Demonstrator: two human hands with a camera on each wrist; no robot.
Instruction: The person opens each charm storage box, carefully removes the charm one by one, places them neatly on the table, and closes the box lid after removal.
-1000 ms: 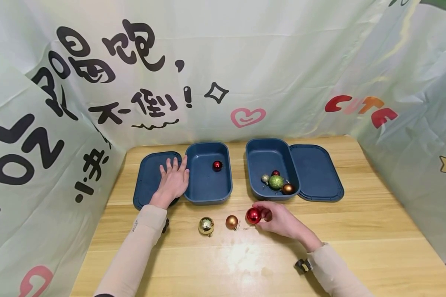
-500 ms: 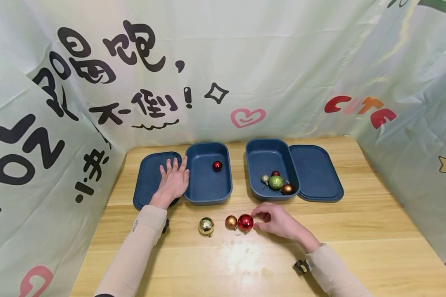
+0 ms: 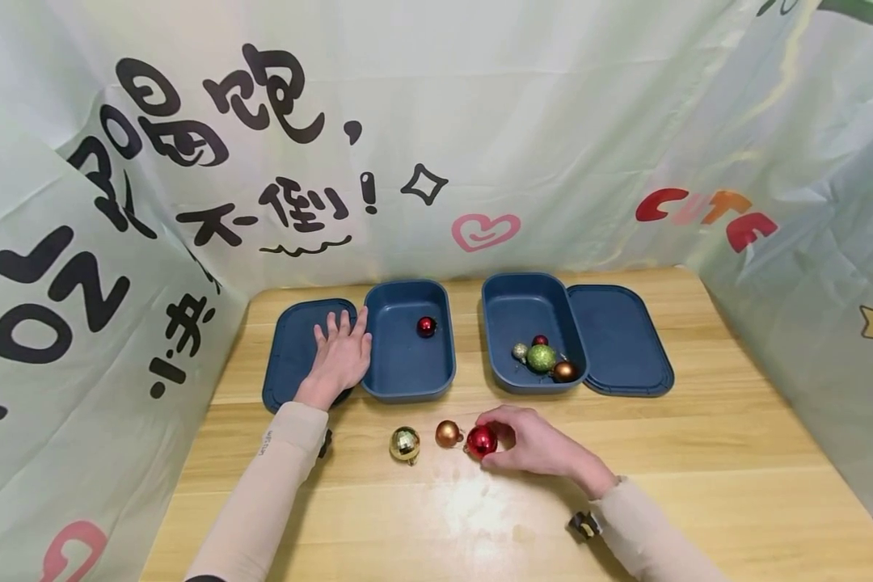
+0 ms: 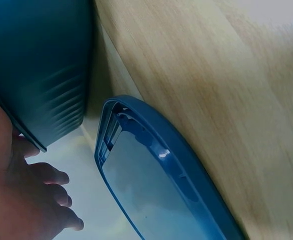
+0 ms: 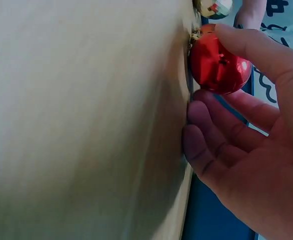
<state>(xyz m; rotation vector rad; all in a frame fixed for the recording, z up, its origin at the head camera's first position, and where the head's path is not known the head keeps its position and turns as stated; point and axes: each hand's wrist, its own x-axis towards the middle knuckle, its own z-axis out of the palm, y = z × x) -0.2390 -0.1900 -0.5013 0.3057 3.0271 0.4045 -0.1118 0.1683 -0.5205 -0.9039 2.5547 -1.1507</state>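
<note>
The fabric backdrop (image 3: pixel 553 145) reads "CUTE" (image 3: pixel 720 208) (black Chinese characters (image 3: pixel 291 97) at left). The right hand (image 3: pixel 531 444), its grip curled partway closed, pinches the glossy round red bauble (image 3: pixel 482 442) between thumb and fingertips, over the wood-grain surface (image 3: pixel 436 525). The left hand (image 3: pixel 339 358), fingers straight and spread, touches a smooth blue box (image 3: pixel 407 368).

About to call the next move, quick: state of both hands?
Left hand: open, fingers spread, by the left blue container.
Right hand: holding the shiny red Christmas bauble between thumb and fingers.
</note>
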